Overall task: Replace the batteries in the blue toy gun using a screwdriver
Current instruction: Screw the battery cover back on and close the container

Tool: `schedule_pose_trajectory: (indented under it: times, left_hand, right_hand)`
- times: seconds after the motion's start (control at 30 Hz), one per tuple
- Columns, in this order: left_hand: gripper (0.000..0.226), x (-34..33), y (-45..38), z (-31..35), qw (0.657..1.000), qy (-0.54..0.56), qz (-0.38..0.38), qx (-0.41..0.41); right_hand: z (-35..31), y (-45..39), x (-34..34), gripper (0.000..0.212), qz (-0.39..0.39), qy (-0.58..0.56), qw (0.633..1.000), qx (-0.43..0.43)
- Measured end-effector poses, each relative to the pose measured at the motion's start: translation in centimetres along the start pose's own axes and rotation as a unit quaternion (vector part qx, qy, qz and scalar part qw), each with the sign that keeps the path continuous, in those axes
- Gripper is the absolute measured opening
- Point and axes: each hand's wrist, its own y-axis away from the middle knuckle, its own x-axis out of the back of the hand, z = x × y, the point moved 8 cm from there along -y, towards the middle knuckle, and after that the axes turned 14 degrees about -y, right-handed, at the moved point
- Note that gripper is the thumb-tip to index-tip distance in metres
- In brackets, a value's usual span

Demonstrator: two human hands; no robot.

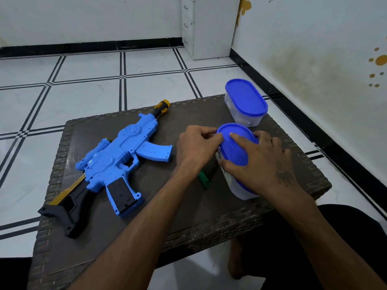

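Centre-right of the head view, I see both hands on the near blue-lidded container (234, 149): left hand (196, 147) pinching the lid's left edge, right hand (261, 164) clasped over its right side. Blue toy gun (117, 160) lies left on the brown table (188, 216). Green screwdriver (204, 181) lies between. Second container (246, 102) sits upper right.

bare tabletop (180, 126) between toy gun (117, 155), containers (245, 101)
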Motion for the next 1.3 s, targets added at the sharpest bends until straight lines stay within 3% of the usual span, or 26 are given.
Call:
schedule_pose_trajectory:
  times: [0.47,0.63,0.8,0.9,1.03,1.3]
  left_hand:
    - [0.023,-0.5,-0.4,-1.0,0.997,0.040,-0.038,0.046]
    - [0.025,-0.7,-0.5,-0.9,0.995,0.048,-0.063,0.052]
    - [0.023,-0.7,-0.5,-1.2,0.994,0.070,-0.068,0.055]
    - [0.022,-0.9,-0.4,-1.0,0.992,0.080,-0.073,0.061]
    - [0.024,-1.2,-0.2,-1.0,0.990,0.095,-0.075,0.068]
    - [0.015,-0.7,1.0,-0.8,0.998,0.040,-0.017,0.048]
  right_hand:
    - [0.1,-0.6,-0.7,0.079,-0.013,0.036,0.999,0.015]
    - [1.2,-4.2,1.8,0.033,-0.024,-0.196,0.980,0.007]
    - [3.7,-7.6,0.4,0.043,-0.107,-0.331,0.937,-0.037]
    - [4.8,-8.1,-0.1,0.031,-0.129,-0.392,0.907,-0.082]
    - [4.7,-8.2,0.3,0.023,-0.119,-0.384,0.913,-0.068]
    - [4.6,-6.6,0.0,0.036,-0.058,-0.370,0.926,-0.036]
